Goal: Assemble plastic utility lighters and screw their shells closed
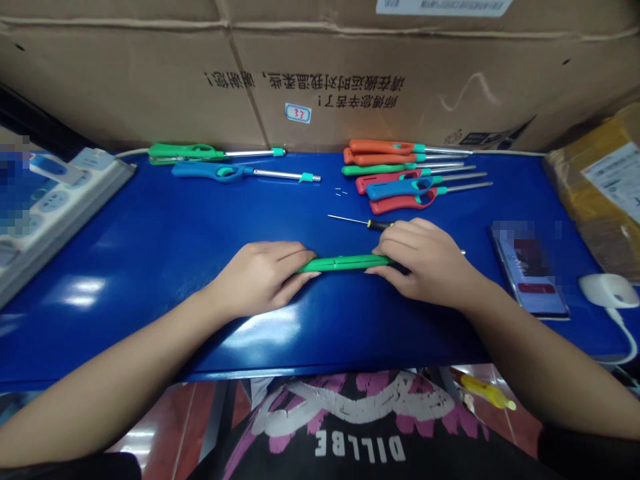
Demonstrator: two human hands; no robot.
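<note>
A green long-nosed lighter point(345, 263) is held level just above the blue table, one end in each hand. My left hand point(270, 273) is closed on its left end, thumb underneath and fingers on top. On the right end, my right hand point(425, 260) pinches it, hiding most of that end. A dark part and a small metal tip point(463, 253) show around the right hand. Just behind that hand lies a screwdriver point(350, 219), its black and yellow handle partly covered by the fingers. Several tiny screws point(341, 192) lie farther back.
At the back left lie a green lighter point(185, 153) and a blue lighter point(210, 173). Several coloured lighters point(400, 187) are grouped at the back right. A cardboard box point(310, 60) walls the back. A power strip point(55, 200), phone point(530, 273) and white charger point(607, 290) flank the sides.
</note>
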